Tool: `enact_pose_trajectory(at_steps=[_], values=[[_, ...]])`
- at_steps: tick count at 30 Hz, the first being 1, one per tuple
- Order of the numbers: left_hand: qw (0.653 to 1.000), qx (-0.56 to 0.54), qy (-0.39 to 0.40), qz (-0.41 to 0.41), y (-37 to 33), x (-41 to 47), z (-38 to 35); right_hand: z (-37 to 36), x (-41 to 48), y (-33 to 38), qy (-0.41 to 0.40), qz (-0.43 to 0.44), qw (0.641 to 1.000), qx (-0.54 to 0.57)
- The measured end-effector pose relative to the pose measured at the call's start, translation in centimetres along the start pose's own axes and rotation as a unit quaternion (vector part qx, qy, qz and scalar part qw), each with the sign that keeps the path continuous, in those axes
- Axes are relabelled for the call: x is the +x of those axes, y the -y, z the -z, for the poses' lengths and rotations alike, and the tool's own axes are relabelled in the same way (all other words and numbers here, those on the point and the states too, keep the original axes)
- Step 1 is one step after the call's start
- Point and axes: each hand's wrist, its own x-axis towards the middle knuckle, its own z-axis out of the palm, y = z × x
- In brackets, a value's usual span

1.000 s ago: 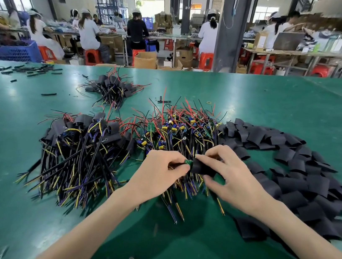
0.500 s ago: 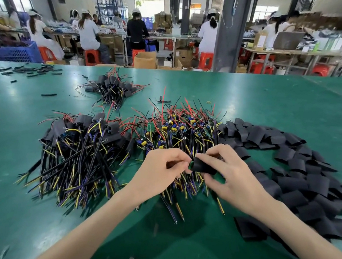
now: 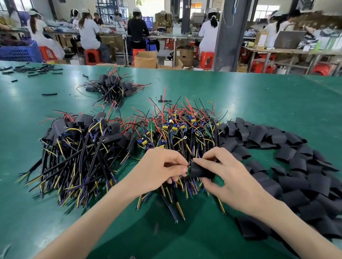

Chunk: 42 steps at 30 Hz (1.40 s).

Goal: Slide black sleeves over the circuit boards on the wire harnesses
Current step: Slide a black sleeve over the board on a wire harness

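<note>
My right hand pinches a sleeve by its mouth. My left hand pinches a board, only a green edge showing at the opening, both held over the bare pile. I judge us under halfway: the sleeved pile lies left, and many bare harnesses and loose sleeves wait.
</note>
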Motion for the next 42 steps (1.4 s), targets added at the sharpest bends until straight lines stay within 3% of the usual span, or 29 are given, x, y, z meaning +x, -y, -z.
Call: enact_pose_trajectory(at_steps=[21, 27, 30, 33, 35, 37, 39, 42], values=[[0.999, 0.028, -0.013, -0.011, -0.5, -0.3, -0.1, -0.1, 0.0, 0.0, 0.005, -0.005, 1.000, 0.012], [0.995, 0.060, -0.063, -0.044, -0.8, -0.3, 0.3, -0.3, 0.0, 0.2, -0.022, -0.008, 1.000, 0.013], [0.957, 0.105, -0.235, -0.132, -1.8, -0.5, 2.0, 0.1, 0.3, -0.2, -0.074, -0.037, 0.996, -0.031], [0.863, 0.130, -0.447, -0.197, -2.4, -0.9, 5.1, 0.7, 0.4, -1.3, -0.115, -0.100, 0.985, -0.074], [0.809, 0.127, -0.539, -0.195, -2.0, -0.9, 7.5, 0.9, 0.3, -2.2, -0.122, -0.141, 0.977, -0.100], [0.773, 0.194, -0.573, -0.191, -0.7, -0.9, 9.9, 1.0, 0.2, -2.9, -0.112, -0.179, 0.970, -0.120], [0.745, 0.352, -0.547, -0.148, 1.4, -0.8, 11.4, 0.8, -0.1, -3.5, -0.090, -0.221, 0.961, -0.141], [0.797, 0.429, -0.426, 0.010, 4.1, -0.5, 11.4, 0.4, -0.4, -4.2, -0.039, -0.267, 0.947, -0.177]])
